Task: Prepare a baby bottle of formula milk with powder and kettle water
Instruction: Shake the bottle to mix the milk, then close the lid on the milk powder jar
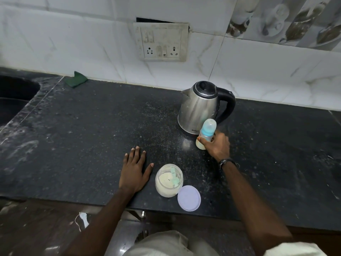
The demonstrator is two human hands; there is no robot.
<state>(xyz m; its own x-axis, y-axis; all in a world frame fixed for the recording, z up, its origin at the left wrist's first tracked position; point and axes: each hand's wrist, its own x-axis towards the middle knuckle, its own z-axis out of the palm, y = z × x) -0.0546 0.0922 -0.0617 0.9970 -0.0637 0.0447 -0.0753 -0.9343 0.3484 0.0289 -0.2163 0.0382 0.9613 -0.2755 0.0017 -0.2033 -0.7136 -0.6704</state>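
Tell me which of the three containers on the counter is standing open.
The powder jar is open: its lilac lid lies beside it on the counter. The kettle has its lid down, and the baby bottle wears its cap.

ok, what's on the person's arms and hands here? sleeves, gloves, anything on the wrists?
Both hands are bare, no gloves. The right hand has a dark wristwatch or band at the wrist, with a pale, cream-coloured short sleeve showing at the bottom edge. The left hand has nothing on the wrist or fingers, and the forearm is uncovered.
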